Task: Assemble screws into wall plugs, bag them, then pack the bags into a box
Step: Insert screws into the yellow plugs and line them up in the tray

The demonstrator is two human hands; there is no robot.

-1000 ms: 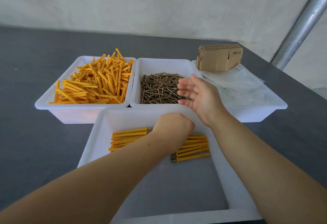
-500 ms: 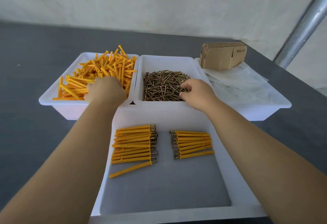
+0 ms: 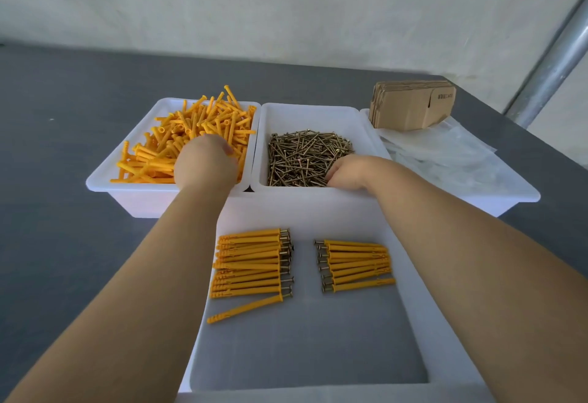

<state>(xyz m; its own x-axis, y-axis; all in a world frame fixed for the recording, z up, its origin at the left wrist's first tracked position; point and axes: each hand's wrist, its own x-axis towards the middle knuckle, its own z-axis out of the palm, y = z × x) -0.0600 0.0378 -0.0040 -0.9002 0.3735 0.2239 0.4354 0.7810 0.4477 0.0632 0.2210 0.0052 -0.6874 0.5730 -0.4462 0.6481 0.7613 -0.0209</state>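
Four white trays are sitting close together on the dark grey table (image 3: 63,211). Three are standing in one row at the far side, with their rims touching or almost touching, and the near tray (image 3: 423,291) is lying in front of them, its far rim pressing against the row. To the left of the trays a wide part of the table is lying open; to the right the table edge is running near the right tray (image 3: 521,194), and a metal pole (image 3: 553,62) is standing beyond that corner.

The left hand (image 3: 205,164) is reaching into the left tray (image 3: 105,180), resting on the heap of orange wall plugs (image 3: 191,129) near its right wall. The fingers are curling down into the heap, but I cannot tell if they are holding a plug. The right hand (image 3: 348,172) is lying in the middle tray (image 3: 311,113), at the near right corner, with the fingers bending into the pile of screws (image 3: 305,154). Whether they are pinching a screw is hidden.

In the near tray, between the two forearms, assembled plugs are lying in two groups: a left group (image 3: 251,262) with the screw heads pointing right, and a smaller right group (image 3: 356,265) with the heads pointing left. A narrow gap is staying between them. One single plug (image 3: 245,308) is lying tilted just below the left group.

The right tray is holding clear plastic bags (image 3: 445,154), and a stack of flat cardboard boxes (image 3: 410,105) is resting on its far end.
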